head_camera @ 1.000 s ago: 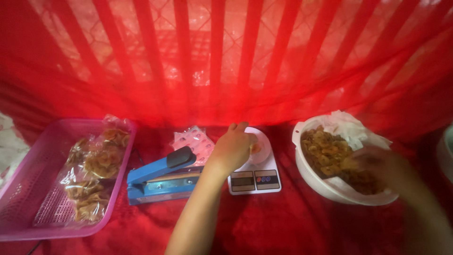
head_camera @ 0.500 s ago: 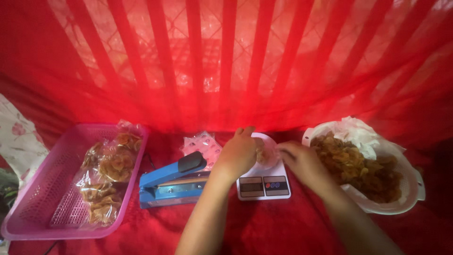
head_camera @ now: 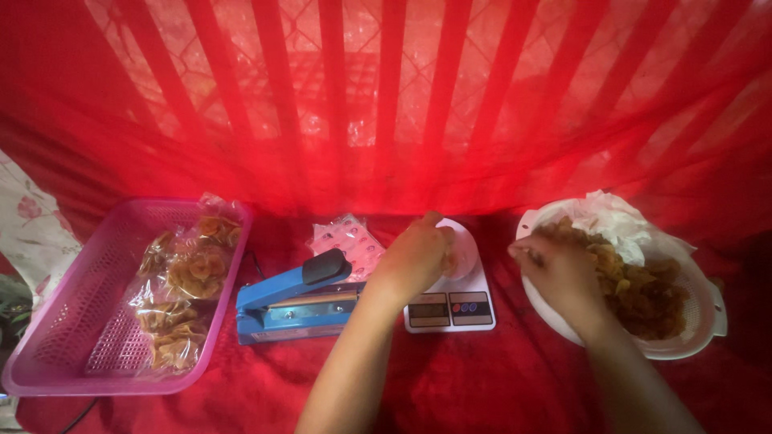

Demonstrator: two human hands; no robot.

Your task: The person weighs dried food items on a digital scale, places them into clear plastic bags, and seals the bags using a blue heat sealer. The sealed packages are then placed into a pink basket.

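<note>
My left hand (head_camera: 416, 255) rests on top of a small white kitchen scale (head_camera: 451, 305) and grips a clear bag (head_camera: 462, 251) standing on its round platform. My right hand (head_camera: 556, 273) reaches into a white bowl (head_camera: 700, 329) of fried brown snack pieces (head_camera: 643, 289), fingers curled among the pieces at the bowl's left side. What the fingers hold is hidden. White paper (head_camera: 615, 219) lines the bowl's far rim.
A blue heat sealer (head_camera: 293, 297) lies left of the scale, with a stack of empty printed bags (head_camera: 347, 239) behind it. A pink plastic basket (head_camera: 76, 321) at the left holds several sealed snack bags (head_camera: 181, 289). Red cloth covers the surface and hangs behind.
My right hand has moved from the scale back to the bowl at the right. My left hand stays on the bag at the scale. The camera shifted slightly.
</note>
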